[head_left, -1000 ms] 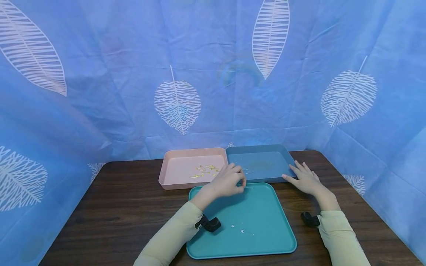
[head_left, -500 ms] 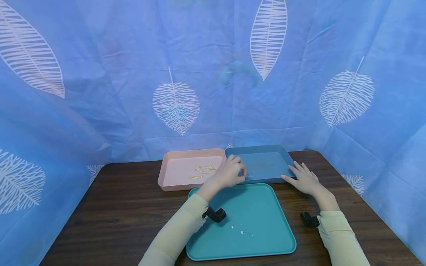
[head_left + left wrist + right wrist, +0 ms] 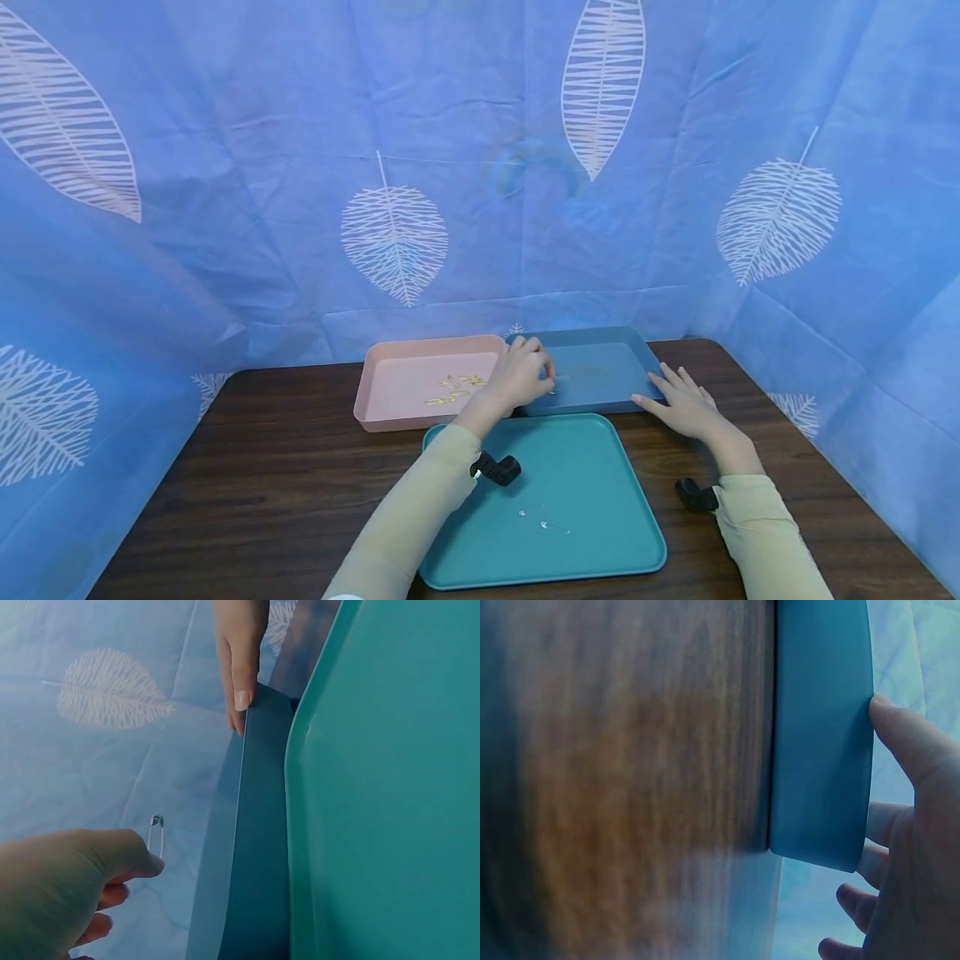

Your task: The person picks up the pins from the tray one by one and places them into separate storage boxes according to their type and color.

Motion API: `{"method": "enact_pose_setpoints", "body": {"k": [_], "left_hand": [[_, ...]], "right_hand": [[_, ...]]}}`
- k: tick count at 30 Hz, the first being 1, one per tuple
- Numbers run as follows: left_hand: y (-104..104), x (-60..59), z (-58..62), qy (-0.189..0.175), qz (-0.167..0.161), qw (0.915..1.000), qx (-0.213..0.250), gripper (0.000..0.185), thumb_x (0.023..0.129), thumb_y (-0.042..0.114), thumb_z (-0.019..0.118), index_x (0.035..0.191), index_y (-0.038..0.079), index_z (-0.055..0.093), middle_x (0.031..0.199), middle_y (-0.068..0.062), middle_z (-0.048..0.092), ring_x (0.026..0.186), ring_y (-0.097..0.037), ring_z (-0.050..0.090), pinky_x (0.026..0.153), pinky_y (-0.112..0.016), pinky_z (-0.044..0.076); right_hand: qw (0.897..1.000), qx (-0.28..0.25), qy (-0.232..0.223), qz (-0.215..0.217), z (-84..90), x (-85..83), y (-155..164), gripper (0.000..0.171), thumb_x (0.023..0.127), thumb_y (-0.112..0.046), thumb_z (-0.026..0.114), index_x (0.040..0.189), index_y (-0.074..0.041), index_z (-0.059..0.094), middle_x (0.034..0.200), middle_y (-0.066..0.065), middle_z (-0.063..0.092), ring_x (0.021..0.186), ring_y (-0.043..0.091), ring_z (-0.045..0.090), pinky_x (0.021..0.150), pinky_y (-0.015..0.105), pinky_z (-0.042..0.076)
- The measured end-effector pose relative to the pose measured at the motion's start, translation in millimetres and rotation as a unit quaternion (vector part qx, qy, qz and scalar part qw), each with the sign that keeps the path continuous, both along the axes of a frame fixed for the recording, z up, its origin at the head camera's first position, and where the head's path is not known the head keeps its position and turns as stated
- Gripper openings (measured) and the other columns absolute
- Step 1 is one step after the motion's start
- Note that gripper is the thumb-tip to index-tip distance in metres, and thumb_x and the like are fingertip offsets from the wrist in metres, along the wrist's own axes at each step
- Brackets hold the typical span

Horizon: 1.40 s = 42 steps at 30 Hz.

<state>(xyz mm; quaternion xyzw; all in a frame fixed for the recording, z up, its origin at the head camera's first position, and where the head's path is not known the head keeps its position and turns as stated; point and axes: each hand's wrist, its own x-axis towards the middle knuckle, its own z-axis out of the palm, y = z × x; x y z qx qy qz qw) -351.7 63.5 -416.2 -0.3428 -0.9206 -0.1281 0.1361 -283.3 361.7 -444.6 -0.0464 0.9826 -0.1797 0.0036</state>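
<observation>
My left hand (image 3: pixel 519 375) pinches a silver safety pin (image 3: pixel 156 834) between thumb and fingertips, over the near left part of the blue tray (image 3: pixel 592 354). In the left wrist view the pin's clasp end points up, away from the thumb. My right hand (image 3: pixel 688 406) rests at the right front corner of the blue tray, thumb on its rim and fingers spread along the side. Several gold safety pins (image 3: pixel 453 388) lie in the pink tray (image 3: pixel 397 371). A few small silver pins (image 3: pixel 544 525) are on the teal tray (image 3: pixel 570 467) in front.
The pink and blue trays stand side by side at the back of the dark wooden table (image 3: pixel 262 483), with the teal tray nearer. A blue leaf-print curtain (image 3: pixel 480 208) hangs behind. Table surface shows at both sides of the trays.
My left hand has moved forward from the teal tray's far edge to over the blue tray, holding the safety pin. The right hand has stayed at the blue tray's corner.
</observation>
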Motion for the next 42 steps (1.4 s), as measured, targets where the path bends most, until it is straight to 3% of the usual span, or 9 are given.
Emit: {"method": "enact_pose_setpoints", "body": {"k": [9, 14, 19, 27, 42], "left_hand": [[10.2, -14.9, -0.6, -0.004, 0.043, 0.9991, 0.0, 0.01, 0.093, 0.032, 0.064, 0.084, 0.03, 0.068, 0.112, 0.006, 0.059, 0.096, -0.016, 0.047, 0.08, -0.032, 0.036], [15.0, -21.9, -3.6, -0.017, 0.061, 0.9979, 0.011, 0.01, 0.094, 0.032, 0.063, 0.087, 0.028, 0.069, 0.112, 0.004, 0.059, 0.11, -0.02, 0.051, 0.094, -0.039, 0.043], [18.7, -27.8, -7.5, -0.039, 0.08, 0.9955, 0.033, 0.01, 0.094, 0.031, 0.063, 0.087, 0.027, 0.069, 0.113, 0.002, 0.059, 0.129, -0.029, 0.046, 0.109, -0.049, 0.038], [22.8, -39.5, -16.1, -0.072, 0.123, 0.9887, 0.048, 0.013, 0.095, 0.03, 0.061, 0.087, 0.026, 0.07, 0.111, 0.003, 0.059, 0.106, -0.02, 0.048, 0.091, -0.04, 0.04], [30.3, -47.8, -21.6, -0.095, 0.155, 0.9816, 0.058, 0.02, 0.096, 0.026, 0.06, 0.077, 0.025, 0.067, 0.105, 0.003, 0.059, 0.101, -0.02, 0.046, 0.09, -0.041, 0.038]], "right_hand": [[1.0, 0.0, 0.003, -0.001, 2.7, 0.7, 0.1, 0.083, 0.095, -0.054, 0.051, 0.149, 0.005, 0.031, 0.157, 0.034, 0.015, 0.143, 0.056, 0.009, 0.107, 0.077, 0.009], [1.0, 0.0, 0.002, -0.001, 3.1, 1.9, 0.1, 0.083, 0.096, -0.055, 0.05, 0.149, 0.005, 0.031, 0.157, 0.034, 0.014, 0.143, 0.056, 0.008, 0.107, 0.077, 0.009], [1.0, -0.004, 0.0, 0.0, 3.1, 2.1, 0.3, 0.083, 0.096, -0.055, 0.05, 0.149, 0.005, 0.031, 0.157, 0.034, 0.014, 0.144, 0.055, 0.008, 0.107, 0.077, 0.009], [1.0, -0.008, 0.003, -0.001, 1.7, 1.1, 0.6, 0.083, 0.095, -0.056, 0.05, 0.149, 0.005, 0.031, 0.157, 0.033, 0.014, 0.144, 0.055, 0.008, 0.108, 0.077, 0.008], [1.0, -0.008, 0.002, -0.003, -1.6, -0.6, 0.5, 0.084, 0.095, -0.057, 0.05, 0.15, 0.004, 0.031, 0.158, 0.032, 0.014, 0.145, 0.054, 0.007, 0.108, 0.077, 0.008]]}}
